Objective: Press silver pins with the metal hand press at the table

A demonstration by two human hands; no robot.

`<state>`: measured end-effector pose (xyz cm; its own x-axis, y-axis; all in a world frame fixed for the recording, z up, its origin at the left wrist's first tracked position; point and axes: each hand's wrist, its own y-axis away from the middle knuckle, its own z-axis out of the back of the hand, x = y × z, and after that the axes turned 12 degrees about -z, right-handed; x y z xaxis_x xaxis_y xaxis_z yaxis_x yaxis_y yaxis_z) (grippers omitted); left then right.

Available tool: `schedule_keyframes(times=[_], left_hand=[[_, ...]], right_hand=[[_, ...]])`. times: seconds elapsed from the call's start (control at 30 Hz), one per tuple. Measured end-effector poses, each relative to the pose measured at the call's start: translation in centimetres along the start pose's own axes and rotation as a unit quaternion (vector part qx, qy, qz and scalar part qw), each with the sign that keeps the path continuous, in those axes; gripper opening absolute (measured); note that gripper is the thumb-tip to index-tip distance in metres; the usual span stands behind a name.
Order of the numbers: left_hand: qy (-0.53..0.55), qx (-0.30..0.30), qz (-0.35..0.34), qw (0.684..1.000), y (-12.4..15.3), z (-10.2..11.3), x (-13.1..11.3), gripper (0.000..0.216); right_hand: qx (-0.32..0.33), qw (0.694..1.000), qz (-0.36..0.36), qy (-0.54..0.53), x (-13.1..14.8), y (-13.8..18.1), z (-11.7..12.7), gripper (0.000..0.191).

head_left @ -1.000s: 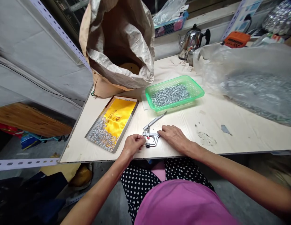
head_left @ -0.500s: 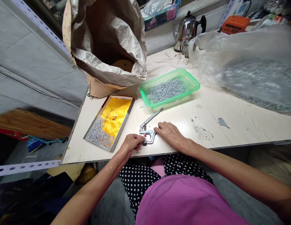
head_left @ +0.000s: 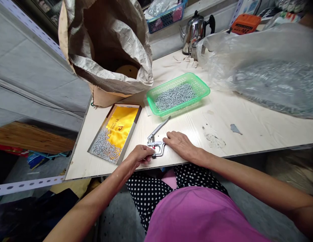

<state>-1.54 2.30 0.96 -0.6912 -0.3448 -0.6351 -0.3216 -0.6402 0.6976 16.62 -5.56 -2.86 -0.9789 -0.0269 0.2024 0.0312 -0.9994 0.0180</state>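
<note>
Metal snap-fastener pliers point(head_left: 159, 144) lie on the table, their long upper handle raised toward the green basket. A spring and a small red piece show at the jaw end. My left hand point(head_left: 140, 155) is closed in a pinch at that jaw, thumb and forefinger against the red piece; whatever is between the fingertips is too small to make out. On the opposite side, my right hand point(head_left: 181, 144) lies palm down on the table, its curled fingers gripping the edge of the pliers' frame.
A shallow tray point(head_left: 128, 143) with small metal pieces and a yellow sheet lies at left. Behind the pliers stands a green basket point(head_left: 178, 111) of similar pieces. An open woven sack point(head_left: 70, 57), a kettle point(head_left: 194, 32) and a large plastic bag point(head_left: 222, 50) stand further back.
My view has shifted slightly, so the scene sits a little further left. Both hands keep their places at the pliers, and the raised handle looks the same.
</note>
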Motion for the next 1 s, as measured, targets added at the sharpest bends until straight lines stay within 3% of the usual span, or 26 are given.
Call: schedule_keyframes(times=[0.2,0.23,0.33,0.43,0.73,0.9,1.0], left_hand=[[-0.002,0.048,0.027,0.998,0.7,-0.1,0.4,0.029],[-0.003,0.046,0.03,0.998,0.9,-0.2,0.5,0.029],[-0.007,0.038,0.035,0.999,1.6,-0.5,0.8,0.027],[-0.001,0.028,0.035,0.999,2.2,-0.7,1.0,0.025],[0.016,0.002,0.036,0.999,2.9,-1.1,1.5,0.026],[0.014,0.002,0.036,0.999,2.9,-1.1,1.6,0.023],[-0.056,0.013,0.018,0.998,3.3,-0.9,2.0,0.024]], right_hand=[[0.039,0.998,0.04,-0.039,-1.0,0.0,1.6,0.019],[0.027,0.997,0.049,-0.045,-1.4,-0.3,1.8,0.03],[0.007,0.997,0.064,-0.03,-2.9,-1.6,1.8,0.085],[0.045,0.995,0.092,-0.006,-3.7,-3.0,1.3,0.106],[0.06,0.993,0.091,0.05,-2.5,-3.8,2.2,0.09],[0.079,0.993,0.079,0.048,-2.0,-3.2,2.8,0.068],[0.081,0.994,0.071,0.034,-1.9,-2.7,3.0,0.054]])
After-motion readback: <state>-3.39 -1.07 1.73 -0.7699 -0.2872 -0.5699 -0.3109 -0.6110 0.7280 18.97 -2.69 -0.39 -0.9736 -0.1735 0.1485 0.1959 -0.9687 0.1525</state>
